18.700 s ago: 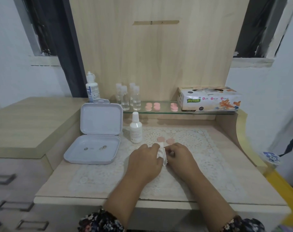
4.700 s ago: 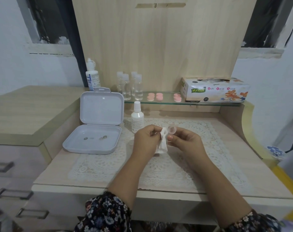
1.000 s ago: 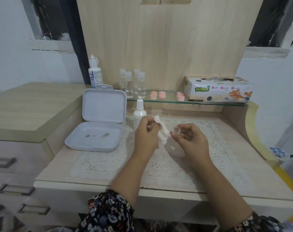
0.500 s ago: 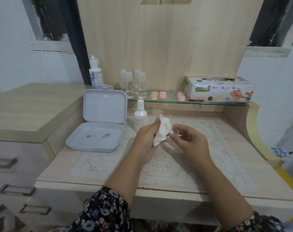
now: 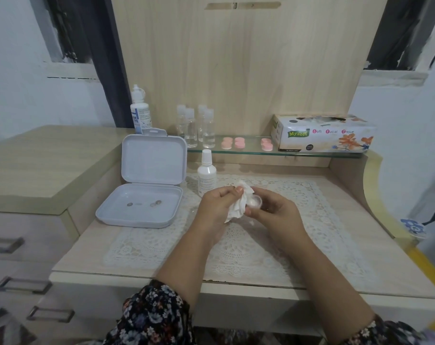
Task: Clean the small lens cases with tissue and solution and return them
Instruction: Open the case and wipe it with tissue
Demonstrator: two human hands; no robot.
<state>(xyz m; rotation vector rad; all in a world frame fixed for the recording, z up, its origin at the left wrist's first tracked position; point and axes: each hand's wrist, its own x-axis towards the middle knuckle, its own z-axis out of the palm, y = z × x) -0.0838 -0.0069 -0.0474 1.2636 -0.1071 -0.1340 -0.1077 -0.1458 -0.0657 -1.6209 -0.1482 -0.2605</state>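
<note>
Behind tissue (image 5: 237,206), half-hidden lens case (image 5: 254,201)

You are looking at a matt, pale wood-grain desk (image 5: 355,247) under a white lace mat (image 5: 298,240). The open box (image 5: 151,180) is showing smooth grey plastic. The shelf (image 5: 248,148) is glinting as clear glass. You are crumpling soft white tissue (image 5: 238,207) against a clear glossy plastic cup (image 5: 255,202). Your sleeve (image 5: 151,317) is showing flowered cloth.
</note>
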